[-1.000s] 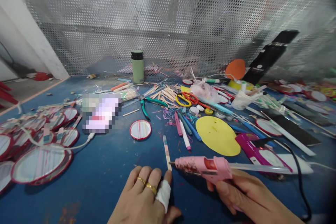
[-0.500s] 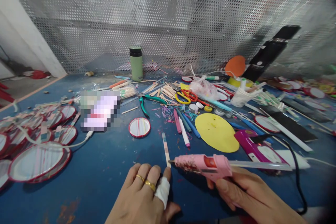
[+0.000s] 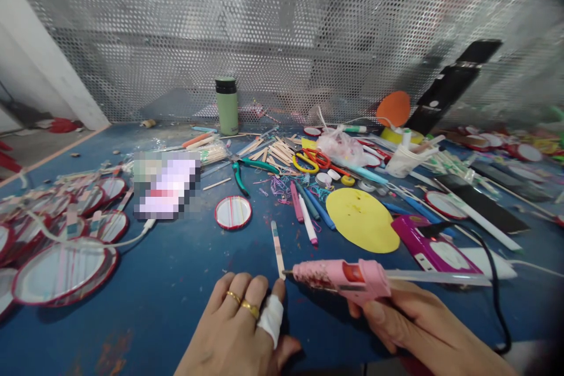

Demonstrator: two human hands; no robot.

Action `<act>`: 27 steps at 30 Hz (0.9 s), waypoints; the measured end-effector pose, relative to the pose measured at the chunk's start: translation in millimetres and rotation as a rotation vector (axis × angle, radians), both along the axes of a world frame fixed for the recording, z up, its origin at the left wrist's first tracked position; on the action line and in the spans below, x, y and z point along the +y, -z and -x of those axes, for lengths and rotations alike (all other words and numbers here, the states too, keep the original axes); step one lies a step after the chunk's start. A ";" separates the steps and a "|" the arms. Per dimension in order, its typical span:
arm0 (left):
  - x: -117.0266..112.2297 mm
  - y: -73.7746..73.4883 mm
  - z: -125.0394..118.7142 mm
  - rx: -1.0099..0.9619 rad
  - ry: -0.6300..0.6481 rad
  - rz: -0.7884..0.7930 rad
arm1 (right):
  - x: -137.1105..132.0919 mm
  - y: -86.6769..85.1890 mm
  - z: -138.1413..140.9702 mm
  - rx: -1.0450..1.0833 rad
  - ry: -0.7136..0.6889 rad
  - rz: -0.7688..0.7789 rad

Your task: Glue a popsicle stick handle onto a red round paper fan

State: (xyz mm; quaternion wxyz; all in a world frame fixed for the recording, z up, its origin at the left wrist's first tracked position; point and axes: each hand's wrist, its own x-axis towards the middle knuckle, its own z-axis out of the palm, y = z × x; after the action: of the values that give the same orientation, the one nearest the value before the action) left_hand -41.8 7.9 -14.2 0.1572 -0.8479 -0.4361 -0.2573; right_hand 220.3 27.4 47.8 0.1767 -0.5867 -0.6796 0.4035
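Note:
My right hand (image 3: 403, 320) is wrapped round a pink hot glue gun (image 3: 341, 279), and a clear glue stick (image 3: 436, 277) sticks out of the gun's back. The gun's metal tip points left and meets, or nearly meets, the near end of a craft stick (image 3: 277, 247) lying on the table. That stick is pale wood with coloured bands. My left hand (image 3: 240, 326) lies palm down with its fingers apart, its index fingertip pressing on the stick's near end. It wears two gold rings and a white wrap on the index finger.
Left stand piled red-rimmed discs (image 3: 61, 273) and a charging phone (image 3: 170, 188). Ahead are a single red-rimmed disc (image 3: 233, 212), green-handled pliers (image 3: 240, 176), markers (image 3: 308, 220), a yellow paper oval (image 3: 362, 220) and a green flask (image 3: 227, 107). A purple device (image 3: 434, 247) with a black cord sits right.
The view has shifted very slightly. Both hands, the glue gun and the craft stick keep nearly the same places.

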 end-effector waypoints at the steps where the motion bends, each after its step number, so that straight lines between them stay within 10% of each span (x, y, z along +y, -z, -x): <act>1: -0.4 -0.2 -0.3 -0.002 0.001 -0.001 | 0.0 -0.4 0.3 -0.002 0.022 -0.010; 27: -3.0 -5.9 16.9 -0.158 0.079 0.093 | -3.7 -4.7 0.9 -0.026 -0.017 -0.108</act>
State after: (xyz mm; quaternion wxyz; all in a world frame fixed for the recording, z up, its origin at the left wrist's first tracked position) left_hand -58.7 4.9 -8.3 0.0725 -0.8480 -0.4246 -0.3087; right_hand 219.4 23.7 52.5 0.1956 -0.5756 -0.7076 0.3602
